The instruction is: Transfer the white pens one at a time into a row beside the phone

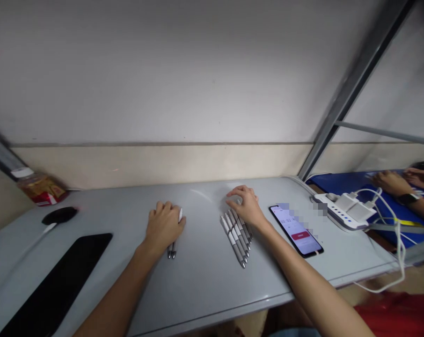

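Note:
My left hand rests on the grey table, its fingers curled round two white and silver pens whose tips stick out toward me. Over the far end of a row of several like pens lying side by side sits my right hand. Its fingers are bent and spread, their tips touching the table just past the row. Nothing shows inside that hand.
A lit phone lies right of the pens. Beyond it sits a white power strip with chargers and cables. A black pad, a black mouse and a jar lie left. Another person's hands rest on a blue surface, far right.

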`<state>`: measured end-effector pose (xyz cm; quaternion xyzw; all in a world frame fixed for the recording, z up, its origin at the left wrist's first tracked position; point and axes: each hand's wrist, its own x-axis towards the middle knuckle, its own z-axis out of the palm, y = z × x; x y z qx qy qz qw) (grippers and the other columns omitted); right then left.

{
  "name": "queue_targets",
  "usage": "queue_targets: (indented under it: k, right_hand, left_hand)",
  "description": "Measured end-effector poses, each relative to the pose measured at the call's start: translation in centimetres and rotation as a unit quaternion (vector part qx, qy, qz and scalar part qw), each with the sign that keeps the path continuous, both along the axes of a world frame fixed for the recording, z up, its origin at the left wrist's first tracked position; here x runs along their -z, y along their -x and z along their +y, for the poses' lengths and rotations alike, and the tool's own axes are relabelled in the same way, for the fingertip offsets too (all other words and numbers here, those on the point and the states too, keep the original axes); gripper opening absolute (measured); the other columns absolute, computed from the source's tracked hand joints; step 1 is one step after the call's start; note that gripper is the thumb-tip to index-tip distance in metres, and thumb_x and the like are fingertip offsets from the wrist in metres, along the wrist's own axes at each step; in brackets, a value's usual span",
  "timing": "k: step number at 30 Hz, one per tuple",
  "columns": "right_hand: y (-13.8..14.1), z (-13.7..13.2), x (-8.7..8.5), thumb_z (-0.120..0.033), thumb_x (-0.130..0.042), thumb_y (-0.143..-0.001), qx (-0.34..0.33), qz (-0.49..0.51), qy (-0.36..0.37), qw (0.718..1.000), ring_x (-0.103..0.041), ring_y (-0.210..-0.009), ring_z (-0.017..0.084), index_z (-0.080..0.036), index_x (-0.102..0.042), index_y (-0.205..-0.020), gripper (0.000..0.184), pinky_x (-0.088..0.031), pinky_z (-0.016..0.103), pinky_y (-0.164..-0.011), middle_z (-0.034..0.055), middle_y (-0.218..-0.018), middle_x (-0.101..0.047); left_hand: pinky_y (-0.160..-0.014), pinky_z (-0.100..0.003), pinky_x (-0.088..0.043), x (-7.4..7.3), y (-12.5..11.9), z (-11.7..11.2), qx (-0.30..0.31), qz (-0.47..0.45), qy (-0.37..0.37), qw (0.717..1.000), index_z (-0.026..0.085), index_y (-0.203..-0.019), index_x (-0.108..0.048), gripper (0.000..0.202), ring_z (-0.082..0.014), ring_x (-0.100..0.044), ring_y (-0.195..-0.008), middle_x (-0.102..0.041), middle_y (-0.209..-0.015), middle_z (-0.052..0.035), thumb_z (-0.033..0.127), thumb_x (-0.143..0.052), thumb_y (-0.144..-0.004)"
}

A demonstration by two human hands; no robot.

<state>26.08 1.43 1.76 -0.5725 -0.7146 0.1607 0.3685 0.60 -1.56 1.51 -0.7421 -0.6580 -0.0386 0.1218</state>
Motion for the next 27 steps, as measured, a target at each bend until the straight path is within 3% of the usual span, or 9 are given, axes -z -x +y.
queue_targets:
  k: [8, 12, 17, 20, 22, 24, 27]
  right_hand:
    - [0.2, -0.2, -0.1, -0.031, -0.061, -0.081, -0.003, 0.006, -0.011, 1.000, -0.046, -0.109, 0.026, -0.026, -0.068, -0.094, 0.016, -0.031, 0.042, -0.090, 0.0056, -0.108, -0.058]
    - [0.6, -0.6, 0.0, -0.030, -0.060, -0.083, -0.053, -0.015, -0.029, 0.998, -0.047, -0.107, 0.025, -0.025, -0.067, -0.099, 0.018, -0.032, 0.041, -0.091, 0.0065, -0.107, -0.059]
    - [1.7, -1.4, 0.4, -0.027, -0.066, -0.082, -0.199, -0.064, -0.082, 0.975, -0.047, -0.108, 0.023, -0.029, -0.061, -0.115, 0.034, -0.033, 0.038, -0.093, 0.0057, -0.113, -0.059]
    - [2.0, -1.6, 0.3, -0.030, -0.062, -0.086, -0.285, -0.068, -0.098, 0.951, -0.051, -0.101, 0.020, -0.025, -0.064, -0.111, 0.025, -0.037, 0.033, -0.089, 0.0055, -0.104, -0.064]
    - [1.8, -1.6, 0.2, -0.034, -0.058, -0.089, -0.298, -0.059, -0.096, 0.948, -0.053, -0.094, 0.020, -0.023, -0.066, -0.104, 0.021, -0.038, 0.031, -0.085, 0.0059, -0.095, -0.066]
    - [1.6, -1.4, 0.1, -0.037, -0.056, -0.089, -0.267, -0.047, -0.088, 0.959, -0.054, -0.088, 0.020, -0.020, -0.068, -0.097, 0.022, -0.039, 0.030, -0.080, 0.0065, -0.088, -0.066]
    - [1.2, -1.0, -0.1, -0.041, -0.054, -0.089, -0.200, 0.004, -0.044, 0.979, -0.050, -0.068, 0.016, -0.018, -0.067, -0.085, 0.028, -0.036, 0.027, -0.065, 0.0034, -0.072, -0.062]
  left_hand:
    - [-0.075, -0.038, -0.034, 0.1, -1.2, -0.3, 0.073, -0.071, 0.014, 0.995, 0.019, -0.076, -0.055, 0.015, -0.0261, -0.052, -0.089, -0.064, -0.080, -0.0070, 0.028, -0.045, -0.084]
    - [-0.076, -0.037, -0.037, 0.2, -1.8, -0.3, 0.115, -0.151, 0.015, 0.982, 0.020, -0.079, -0.054, 0.013, -0.0215, -0.056, -0.079, -0.062, -0.073, -0.0028, 0.027, -0.046, -0.086]
    - [-0.073, -0.029, -0.044, 0.2, -3.0, -0.7, 0.196, -0.352, 0.069, 0.913, 0.020, -0.085, -0.058, 0.018, -0.0162, -0.060, -0.077, -0.066, -0.082, -0.0021, 0.033, -0.047, -0.089]
    - [-0.069, -0.026, -0.045, 0.2, -3.6, -0.9, 0.210, -0.431, 0.098, 0.872, 0.020, -0.087, -0.060, 0.020, -0.0145, -0.061, -0.075, -0.068, -0.082, -0.0013, 0.034, -0.046, -0.089]
    - [-0.067, -0.025, -0.046, 0.2, -3.7, -1.0, 0.213, -0.458, 0.100, 0.857, 0.019, -0.088, -0.059, 0.021, -0.0141, -0.062, -0.074, -0.067, -0.081, -0.0010, 0.035, -0.045, -0.090]
    - [-0.066, -0.025, -0.045, 0.1, -3.4, -0.9, 0.211, -0.443, 0.088, 0.867, 0.020, -0.091, -0.059, 0.021, -0.0142, -0.062, -0.075, -0.068, -0.082, -0.0008, 0.036, -0.045, -0.090]
    - [-0.069, -0.026, -0.045, 0.1, -2.7, -0.7, 0.200, -0.364, 0.036, 0.909, 0.021, -0.098, -0.059, 0.021, -0.0152, -0.061, -0.076, -0.067, -0.088, -0.0016, 0.036, -0.046, -0.091]
